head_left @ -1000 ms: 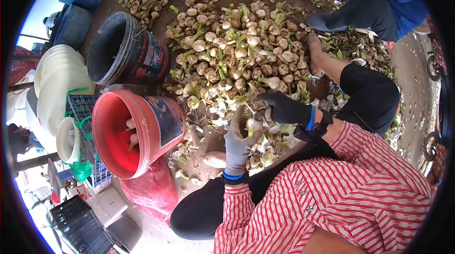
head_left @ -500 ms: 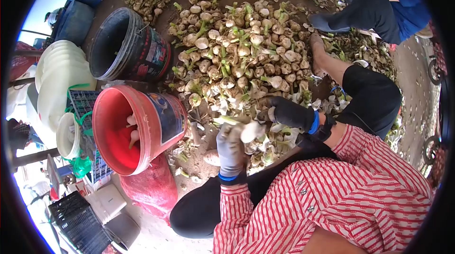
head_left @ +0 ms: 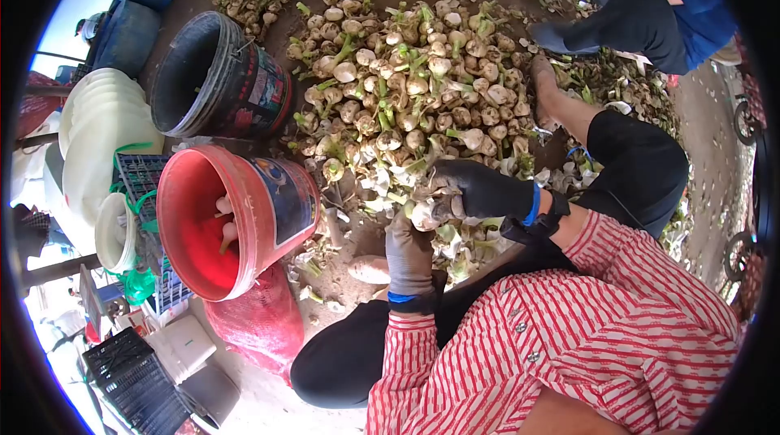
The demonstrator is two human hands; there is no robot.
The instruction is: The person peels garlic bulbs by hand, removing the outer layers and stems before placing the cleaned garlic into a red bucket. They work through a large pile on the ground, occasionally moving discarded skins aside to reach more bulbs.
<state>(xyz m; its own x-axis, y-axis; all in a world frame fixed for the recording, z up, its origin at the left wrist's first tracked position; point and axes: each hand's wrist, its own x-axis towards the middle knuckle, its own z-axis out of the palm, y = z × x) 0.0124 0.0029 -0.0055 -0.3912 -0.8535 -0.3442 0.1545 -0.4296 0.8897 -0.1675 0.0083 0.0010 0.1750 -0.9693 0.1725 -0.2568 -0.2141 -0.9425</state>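
A whitish garlic bulb (head_left: 423,216) with a short stem is held between my two gloved hands, low over the near side of the heap. My left hand (head_left: 409,260), in a grey glove, is closed around its stem side. From the right, my right hand (head_left: 481,191), in a dark glove, pinches at the bulb's skin. Just beyond the hands lies a large pile of garlic bulbs (head_left: 414,86) with green stem stubs. Loose peeled skins (head_left: 463,248) lie under the hands.
To the left, a red bucket (head_left: 199,228) lies tilted with a few clean garlic bulbs inside. Behind it is a black bucket (head_left: 231,90). A red mesh sack (head_left: 260,325) lies beside my knee. Another person's leg (head_left: 626,25) is at the upper right.
My right hand has moved left and come onto the garlic bulb. My left hand has turned slightly and shifted a little right, and the bulb is lower and steadier.
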